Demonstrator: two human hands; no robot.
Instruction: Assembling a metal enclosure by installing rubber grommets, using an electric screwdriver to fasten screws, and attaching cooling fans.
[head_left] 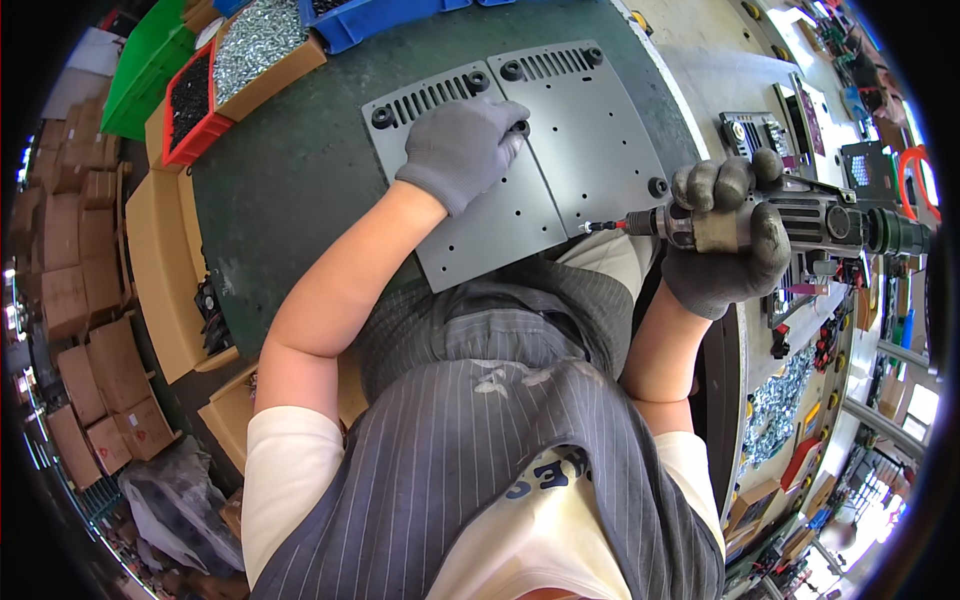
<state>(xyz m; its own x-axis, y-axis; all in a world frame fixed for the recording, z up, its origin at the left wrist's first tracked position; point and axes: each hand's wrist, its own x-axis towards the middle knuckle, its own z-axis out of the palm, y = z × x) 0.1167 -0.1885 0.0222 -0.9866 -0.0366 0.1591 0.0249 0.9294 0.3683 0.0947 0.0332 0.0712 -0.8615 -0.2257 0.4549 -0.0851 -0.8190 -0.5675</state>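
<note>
Electric screwdriver (822, 220) gripped in curled right hand (728, 240) beside two grey slotted panels (485, 235), long axis set crosswise, bit pointed left, black rubber foot (521, 128) pinched between left hand's (458, 148) fingertips, panel slots faced away.

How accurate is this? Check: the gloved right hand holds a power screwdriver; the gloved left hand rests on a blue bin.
Wrong on one point: the head view shows the left hand on the grey panels, not a blue bin. The right hand holds a power screwdriver.

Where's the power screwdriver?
At right in the head view, the power screwdriver is in the right hand, bit pointing left by the right grey panel's lower edge.
</note>
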